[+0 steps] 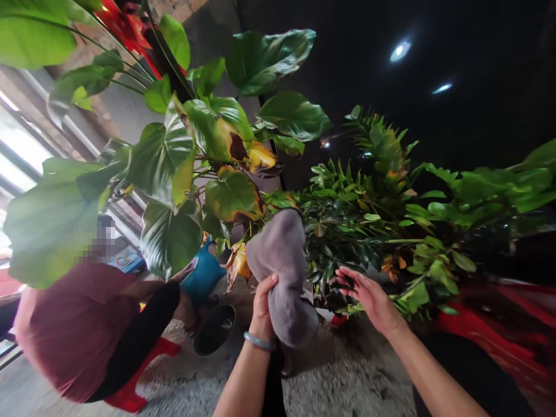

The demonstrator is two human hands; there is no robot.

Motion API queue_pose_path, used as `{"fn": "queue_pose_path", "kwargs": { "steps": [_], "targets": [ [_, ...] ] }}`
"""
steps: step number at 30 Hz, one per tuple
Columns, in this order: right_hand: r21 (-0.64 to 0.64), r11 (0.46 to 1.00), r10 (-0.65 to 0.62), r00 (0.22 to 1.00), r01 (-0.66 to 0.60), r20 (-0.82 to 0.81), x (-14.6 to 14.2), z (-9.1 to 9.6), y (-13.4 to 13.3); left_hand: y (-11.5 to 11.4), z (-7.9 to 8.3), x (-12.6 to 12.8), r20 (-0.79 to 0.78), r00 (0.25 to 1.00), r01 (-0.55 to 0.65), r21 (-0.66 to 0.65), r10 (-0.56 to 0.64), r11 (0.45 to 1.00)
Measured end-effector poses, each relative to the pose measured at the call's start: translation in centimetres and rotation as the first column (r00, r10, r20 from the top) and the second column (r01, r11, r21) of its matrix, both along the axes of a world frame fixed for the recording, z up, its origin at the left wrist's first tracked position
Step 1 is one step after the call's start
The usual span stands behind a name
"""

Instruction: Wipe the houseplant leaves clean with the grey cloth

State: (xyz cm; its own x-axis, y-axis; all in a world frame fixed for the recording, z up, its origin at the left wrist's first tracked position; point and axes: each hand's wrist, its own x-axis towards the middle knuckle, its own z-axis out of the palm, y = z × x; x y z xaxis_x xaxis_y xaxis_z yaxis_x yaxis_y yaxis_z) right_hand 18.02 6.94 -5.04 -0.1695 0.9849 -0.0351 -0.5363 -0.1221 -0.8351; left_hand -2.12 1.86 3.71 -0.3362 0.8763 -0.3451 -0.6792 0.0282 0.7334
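Observation:
My left hand (262,304) is closed around a grey cloth (282,272), which stands up from my grip toward a large leaf with brown and yellow patches (233,196). A bracelet sits on that wrist. My right hand (369,296) is open with fingers stretched out, reaching into the small-leaved green plant (369,226) at the centre right. It holds nothing. The big-leaved plant (174,150) fills the upper left.
A person in a maroon top (73,330) sits at the left on a red stool (130,394). A dark round pot (215,330) stands on the gravel-like floor (347,388). A teal object (204,275) is behind it. Red shapes lie at the right edge.

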Motion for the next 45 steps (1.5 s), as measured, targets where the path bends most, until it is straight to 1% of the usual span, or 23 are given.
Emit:
{"fn": "queue_pose_path", "kwargs": {
  "steps": [2,4,5,7,9,11,12,14,18,20,21,23,25,27,29,30,32,36,38,39,41,43,45],
  "targets": [
    [-0.012,1.0,0.008,1.0,-0.008,-0.009,-0.2,0.0,0.0,1.9,0.7,0.1,0.006,0.998,-0.062,0.051,0.062,0.997],
    [-0.027,1.0,0.006,1.0,-0.006,-0.017,-0.3,-0.1,0.0,2.5,-0.5,0.5,0.011,1.0,-0.017,-0.019,0.017,1.0],
    [-0.035,0.999,0.004,1.0,-0.004,-0.016,-0.2,-0.2,0.0,2.2,-1.6,0.8,0.017,0.999,0.049,-0.087,-0.048,0.995],
    [-0.048,0.999,-0.004,1.0,0.003,-0.005,0.0,-0.3,0.0,0.4,-4.6,1.2,0.042,0.974,0.226,-0.215,-0.222,0.95],
    [-0.053,0.998,-0.022,1.0,0.023,0.017,0.3,-0.4,0.0,-1.9,-7.1,1.3,0.062,0.924,0.381,-0.223,-0.377,0.897],
    [-0.053,0.998,-0.036,0.999,0.038,0.032,0.7,-0.5,0.0,-3.5,-8.1,1.0,0.05,0.888,0.458,-0.167,-0.456,0.873],
    [-0.053,0.998,-0.04,0.999,0.042,0.032,0.8,-0.4,0.0,-3.7,-7.8,0.6,0.035,0.886,0.463,-0.138,-0.463,0.875],
    [-0.057,0.998,-0.035,0.999,0.036,0.017,0.8,-0.4,-0.1,-2.8,-6.0,-0.1,0.006,0.906,0.423,-0.084,-0.424,0.902],
    [-0.064,0.998,-0.021,1.0,0.02,-0.008,0.5,-0.2,-0.1,2.2,-0.6,-0.5,-0.008,0.98,0.199,0.067,-0.199,0.978],
    [-0.062,0.998,-0.016,1.0,0.015,-0.019,0.3,-0.1,-0.1,4.1,0.8,0.2,-0.003,0.988,0.152,0.076,-0.152,0.985],
    [-0.061,0.998,-0.014,1.0,0.012,-0.024,0.3,-0.1,-0.1,4.6,0.8,0.7,-0.004,0.987,0.16,0.05,-0.16,0.986],
    [-0.064,0.998,-0.015,0.999,0.013,-0.031,0.4,0.0,-0.2,4.1,-0.8,1.6,-0.008,0.969,0.247,-0.037,-0.247,0.968],
    [-0.084,0.996,-0.023,0.999,0.021,-0.023,0.7,0.1,-0.2,2.2,-3.6,2.0,-0.014,0.912,0.405,-0.128,-0.41,0.905],
    [-0.115,0.993,-0.021,1.0,0.019,-0.014,0.9,0.1,-0.3,-0.2,-6.4,1.8,-0.041,0.833,0.54,-0.157,-0.552,0.827],
    [-0.129,0.992,-0.011,1.0,0.009,-0.014,1.1,0.1,-0.3,-1.8,-7.6,1.3,-0.079,0.789,0.597,-0.138,-0.61,0.79],
    [-0.121,0.992,-0.024,0.999,0.021,-0.021,1.1,0.1,-0.3,-2.1,-7.5,1.0,-0.094,0.787,0.6,-0.117,-0.61,0.792],
    [-0.099,0.993,-0.066,0.997,0.062,-0.042,1.0,-0.1,-0.2,-1.2,-5.8,0.6,-0.107,0.812,0.571,-0.065,-0.574,0.819],
    [-0.08,0.994,-0.075,0.996,0.071,-0.052,0.7,-0.7,0.3,3.4,-0.9,1.2,-0.051,0.909,0.416,0.024,-0.414,0.909],
    [-0.06,0.992,-0.118,0.992,0.115,-0.053,0.9,-1.1,0.7,5.1,-0.1,2.4,-0.037,0.933,0.359,0.024,-0.358,0.933],
    [-0.058,0.985,-0.168,0.984,0.165,-0.054,1.2,-1.4,1.0,5.4,-0.3,3.1,-0.046,0.936,0.35,0.01,-0.349,0.937],
    [-0.091,0.946,-0.314,0.949,0.311,-0.022,2.0,-2.0,1.6,4.9,-2.1,4.2,-0.084,0.929,0.358,-0.046,-0.361,0.932],
    [-0.143,0.881,-0.451,0.892,0.452,0.042,3.0,-2.6,2.3,3.2,-4.5,4.7,-0.106,0.907,0.393,-0.131,-0.407,0.91],
    [-0.177,0.83,-0.521,0.848,0.529,0.097,3.8,-2.9,2.9,1.2,-6.1,4.5,-0.095,0.877,0.447,-0.201,-0.471,0.872]
  ]
}}
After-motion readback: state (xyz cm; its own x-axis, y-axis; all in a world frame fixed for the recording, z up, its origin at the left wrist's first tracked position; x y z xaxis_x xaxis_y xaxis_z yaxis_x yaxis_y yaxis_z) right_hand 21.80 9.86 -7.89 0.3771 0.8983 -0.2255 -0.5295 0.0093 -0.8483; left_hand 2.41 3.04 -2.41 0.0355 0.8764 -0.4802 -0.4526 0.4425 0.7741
